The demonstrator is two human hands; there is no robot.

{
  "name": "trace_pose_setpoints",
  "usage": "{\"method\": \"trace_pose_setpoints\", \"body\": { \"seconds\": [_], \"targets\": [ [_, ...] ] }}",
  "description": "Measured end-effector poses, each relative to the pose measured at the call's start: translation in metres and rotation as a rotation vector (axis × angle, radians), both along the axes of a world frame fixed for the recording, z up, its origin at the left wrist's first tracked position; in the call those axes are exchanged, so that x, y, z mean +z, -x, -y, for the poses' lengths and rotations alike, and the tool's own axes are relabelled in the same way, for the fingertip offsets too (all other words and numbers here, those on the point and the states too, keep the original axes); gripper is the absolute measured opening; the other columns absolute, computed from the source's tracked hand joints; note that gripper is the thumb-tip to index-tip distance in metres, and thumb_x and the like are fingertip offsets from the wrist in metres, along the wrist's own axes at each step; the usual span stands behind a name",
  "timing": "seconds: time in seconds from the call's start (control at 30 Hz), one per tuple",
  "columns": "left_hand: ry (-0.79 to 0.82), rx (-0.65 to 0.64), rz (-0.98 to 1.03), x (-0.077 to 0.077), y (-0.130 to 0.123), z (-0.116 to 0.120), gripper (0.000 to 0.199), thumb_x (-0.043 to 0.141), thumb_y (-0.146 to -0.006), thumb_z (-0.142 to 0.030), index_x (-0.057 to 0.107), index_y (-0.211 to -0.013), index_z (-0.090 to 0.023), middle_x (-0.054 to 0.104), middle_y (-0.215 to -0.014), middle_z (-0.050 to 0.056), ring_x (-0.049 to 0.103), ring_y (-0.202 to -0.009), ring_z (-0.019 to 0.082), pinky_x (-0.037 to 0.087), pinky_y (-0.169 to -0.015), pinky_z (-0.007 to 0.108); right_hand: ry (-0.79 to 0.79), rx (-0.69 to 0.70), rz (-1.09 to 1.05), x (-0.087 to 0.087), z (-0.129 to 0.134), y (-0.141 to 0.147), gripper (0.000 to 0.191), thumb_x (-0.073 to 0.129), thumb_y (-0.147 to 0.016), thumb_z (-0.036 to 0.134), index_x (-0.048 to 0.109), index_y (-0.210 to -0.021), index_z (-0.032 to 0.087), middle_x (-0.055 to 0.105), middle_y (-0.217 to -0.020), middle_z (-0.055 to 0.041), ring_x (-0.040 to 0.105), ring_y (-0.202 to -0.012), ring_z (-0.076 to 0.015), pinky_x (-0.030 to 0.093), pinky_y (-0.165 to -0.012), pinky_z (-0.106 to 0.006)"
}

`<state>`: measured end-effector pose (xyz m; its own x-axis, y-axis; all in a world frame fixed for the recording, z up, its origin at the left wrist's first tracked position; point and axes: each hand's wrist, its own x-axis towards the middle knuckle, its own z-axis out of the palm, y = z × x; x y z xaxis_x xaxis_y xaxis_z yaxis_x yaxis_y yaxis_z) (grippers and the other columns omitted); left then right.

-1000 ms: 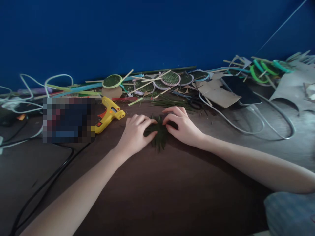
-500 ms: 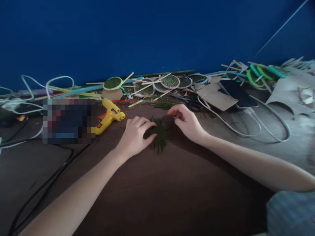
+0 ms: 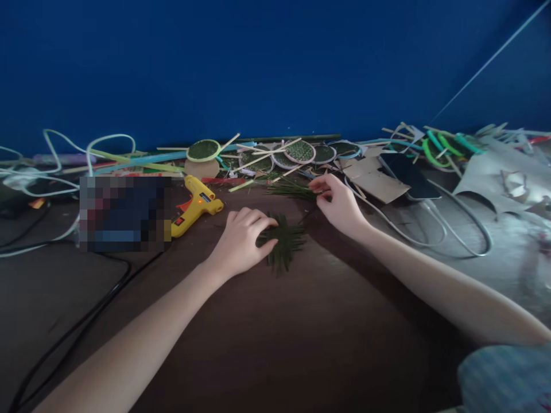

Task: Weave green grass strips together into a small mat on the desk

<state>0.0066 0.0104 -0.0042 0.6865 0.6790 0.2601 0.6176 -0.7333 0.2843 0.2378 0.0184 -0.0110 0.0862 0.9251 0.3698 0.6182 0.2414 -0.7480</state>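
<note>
my left hand (image 3: pixel 243 238), thumb and fingers apart, rests at the left edge of the criss-crossed green strips (image 3: pixel 286 244) on the tabletop (image 3: pixel 275 332); light pressure should keep them aligned. my right hand (image 3: pixel 338 203) is at the loose green strips (image 3: pixel 288 190) behind; i can't tell whether it pinches one. glue gun (image 3: pixel 193 207) left, cardboard (image 3: pixel 374 178) right, wood nearer me gives room.

The leafy strips (image 3: pixel 284 245) under my fingers (image 3: pixel 270 247) look matt and fibrous, my counter (image 3: pixel 301 332) smooth with a dull sheen, the glue gun (image 3: pixel 192 213) slick plastic.
</note>
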Motion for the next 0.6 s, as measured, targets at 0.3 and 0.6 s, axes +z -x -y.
{"method": "trace_pose_setpoints", "body": {
  "seconds": [0.3,0.6],
  "targets": [
    [0.009,0.002,0.001,-0.001,0.000,0.000,0.021,0.054,-0.082,-0.030,0.059,-0.100,-0.019,0.061,-0.094,0.005,0.051,-0.093,0.022,0.032,-0.080,0.036,0.186,0.109,0.240,0.023,-0.035,-0.013,0.012,0.053,-0.070,0.017,0.062,-0.077,0.018,0.064,-0.078,-0.0040,0.055,-0.071,-0.0169,0.043,-0.067,-0.032],
    [-0.017,-0.007,-0.002,-0.001,0.001,0.000,0.023,0.054,-0.082,-0.030,0.058,-0.101,-0.017,0.060,-0.094,0.006,0.050,-0.092,0.022,0.034,-0.079,0.035,0.274,0.137,0.390,0.020,-0.038,0.000,0.002,0.060,-0.069,0.018,0.060,-0.069,0.017,0.058,-0.069,-0.0017,0.051,-0.064,-0.0131,0.038,-0.062,-0.027]
  ]
}}
